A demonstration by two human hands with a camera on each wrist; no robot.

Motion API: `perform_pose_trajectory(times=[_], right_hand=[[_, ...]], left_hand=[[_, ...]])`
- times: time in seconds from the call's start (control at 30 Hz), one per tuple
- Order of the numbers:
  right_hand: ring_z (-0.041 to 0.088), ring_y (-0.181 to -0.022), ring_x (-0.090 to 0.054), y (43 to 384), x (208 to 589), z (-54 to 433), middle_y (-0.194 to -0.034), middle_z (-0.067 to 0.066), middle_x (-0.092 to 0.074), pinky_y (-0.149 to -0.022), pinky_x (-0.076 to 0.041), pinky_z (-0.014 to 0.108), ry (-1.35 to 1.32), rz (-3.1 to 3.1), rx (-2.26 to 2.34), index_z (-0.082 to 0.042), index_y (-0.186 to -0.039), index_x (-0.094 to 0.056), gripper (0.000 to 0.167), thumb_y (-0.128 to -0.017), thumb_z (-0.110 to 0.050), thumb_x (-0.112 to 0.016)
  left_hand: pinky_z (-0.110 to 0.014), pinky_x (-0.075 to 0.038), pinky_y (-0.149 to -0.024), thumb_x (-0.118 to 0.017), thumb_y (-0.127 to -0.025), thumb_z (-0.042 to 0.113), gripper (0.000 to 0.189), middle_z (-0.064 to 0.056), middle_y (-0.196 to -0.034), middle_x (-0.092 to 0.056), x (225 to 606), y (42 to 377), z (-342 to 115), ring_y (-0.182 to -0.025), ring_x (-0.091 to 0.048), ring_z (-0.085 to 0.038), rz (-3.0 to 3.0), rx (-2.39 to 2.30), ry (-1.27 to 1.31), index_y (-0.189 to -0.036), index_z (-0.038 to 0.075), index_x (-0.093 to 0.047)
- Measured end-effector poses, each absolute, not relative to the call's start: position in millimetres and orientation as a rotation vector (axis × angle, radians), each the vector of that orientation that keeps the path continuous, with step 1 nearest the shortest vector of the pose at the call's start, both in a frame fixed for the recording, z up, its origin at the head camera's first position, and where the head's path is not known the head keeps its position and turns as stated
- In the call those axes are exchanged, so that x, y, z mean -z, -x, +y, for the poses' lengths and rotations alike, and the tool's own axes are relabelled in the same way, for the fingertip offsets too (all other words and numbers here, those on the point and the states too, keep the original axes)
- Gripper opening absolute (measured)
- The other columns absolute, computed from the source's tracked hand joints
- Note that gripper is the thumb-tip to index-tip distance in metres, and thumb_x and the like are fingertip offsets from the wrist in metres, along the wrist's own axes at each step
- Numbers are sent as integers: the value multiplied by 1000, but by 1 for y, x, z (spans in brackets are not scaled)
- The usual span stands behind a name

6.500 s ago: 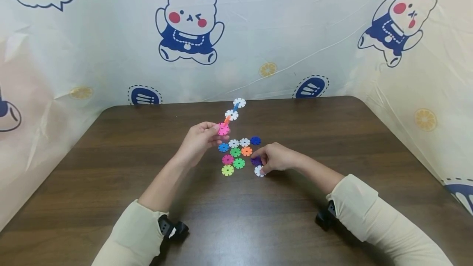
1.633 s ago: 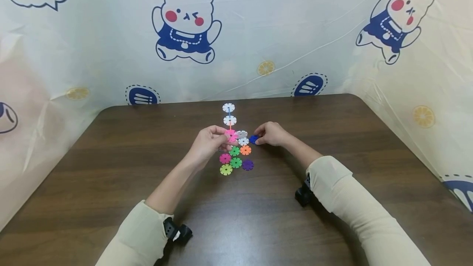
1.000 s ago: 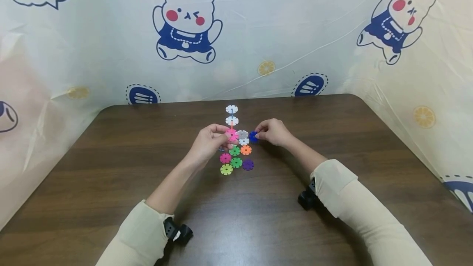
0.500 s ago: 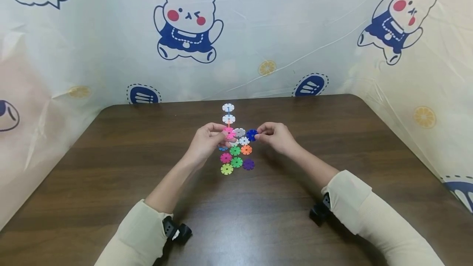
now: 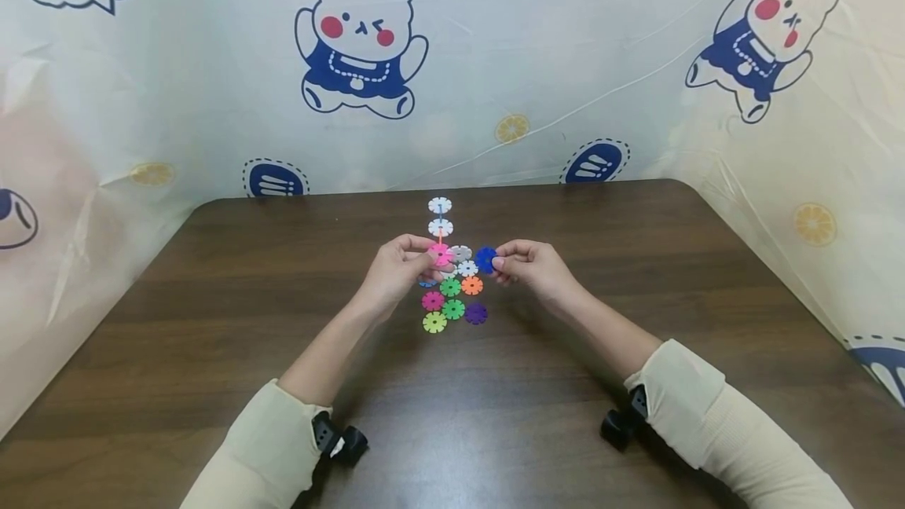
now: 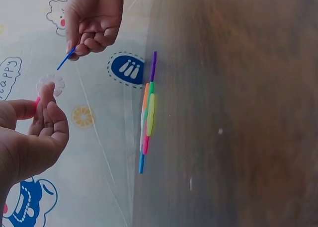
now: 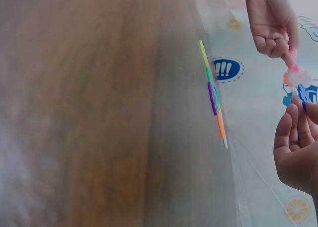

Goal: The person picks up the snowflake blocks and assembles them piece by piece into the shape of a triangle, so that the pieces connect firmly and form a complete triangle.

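My left hand (image 5: 396, 273) pinches a pink snowflake disc (image 5: 441, 254) above the table. This disc joins a chain of interlocking discs, with an upper white disc (image 5: 440, 205) at its far end and blue and orange ones seen edge-on between. A white disc (image 5: 461, 253) sits at the pink one's right side. My right hand (image 5: 533, 265) pinches a dark blue disc (image 5: 485, 260) by its edge. In the left wrist view the blue disc (image 6: 66, 58) stands edge-on, a small gap from the white disc (image 6: 55, 83).
Loose discs lie flat below the hands: green (image 5: 453, 309), orange (image 5: 471, 285), purple (image 5: 477, 313), yellow (image 5: 434, 323) and several others, some partly hidden by the left hand. The brown table (image 5: 283, 336) meets a printed cloth backdrop (image 5: 467, 61) at its far edge.
Earlier the right hand was at a white disc near the purple one; that white is now beside the pink. Since then it has lifted the dark blue disc off the table and turned it upright.
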State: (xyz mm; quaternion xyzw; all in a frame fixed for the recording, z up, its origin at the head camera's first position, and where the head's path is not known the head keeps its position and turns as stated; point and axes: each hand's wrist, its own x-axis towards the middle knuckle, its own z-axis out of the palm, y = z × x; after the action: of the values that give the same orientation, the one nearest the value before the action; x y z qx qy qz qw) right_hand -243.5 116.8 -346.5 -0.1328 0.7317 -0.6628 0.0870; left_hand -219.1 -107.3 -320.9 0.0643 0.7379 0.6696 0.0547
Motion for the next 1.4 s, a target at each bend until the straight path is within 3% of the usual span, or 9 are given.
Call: perform_pose_trajectory(times=[0.27,0.5,0.67,0.93,1.2,1.4], right_hand=[[21,-72,-61,244,346,115,-79,9,-66,-74,-51,37,392,2174,1977,9,-100,-59,16,-90,-4,-58],[19,-70,-61,244,345,114,-80,10,-66,-73,-52,36,340,2174,1962,9,-99,-60,17,-90,-5,-59],[17,-67,-61,243,341,112,-77,9,-66,-71,-52,34,330,2190,1938,10,-98,-61,17,-89,-5,-60],[16,-62,-58,238,335,105,-75,15,-65,-65,-52,31,307,2195,1942,9,-91,-62,11,-88,-1,-60],[15,-61,-58,238,334,102,-70,7,-64,-63,-51,29,276,2184,1984,9,-90,-61,9,-88,0,-59],[16,-64,-57,238,331,104,-77,13,-64,-67,-50,31,295,2143,1968,6,-91,-62,10,-89,-4,-59]], left_hand=[[-29,-53,-71,-50,-90,-1,23,-15,-87,-69,322,219,-106,-66,-64,-14,2241,-2011,-235,-112,-5,-48],[-34,-53,-72,-52,-90,0,22,-15,-84,-69,323,219,-105,-69,-65,-23,2270,-1982,-221,-111,-5,-49],[-32,-54,-69,-53,-89,0,22,-14,-81,-69,323,219,-105,-67,-64,-22,2282,-1963,-243,-110,-5,-49],[-49,-48,-82,-54,-89,1,19,-21,-84,-67,323,219,-105,-73,-63,-33,2330,-1921,-272,-107,-5,-50],[-45,-50,-81,-54,-90,1,18,-17,-83,-68,325,221,-105,-75,-64,-33,2313,-1945,-255,-107,-5,-50],[-49,-47,-84,-53,-90,0,19,-22,-85,-67,324,220,-106,-77,-63,-36,2300,-1954,-246,-108,-5,-49]])
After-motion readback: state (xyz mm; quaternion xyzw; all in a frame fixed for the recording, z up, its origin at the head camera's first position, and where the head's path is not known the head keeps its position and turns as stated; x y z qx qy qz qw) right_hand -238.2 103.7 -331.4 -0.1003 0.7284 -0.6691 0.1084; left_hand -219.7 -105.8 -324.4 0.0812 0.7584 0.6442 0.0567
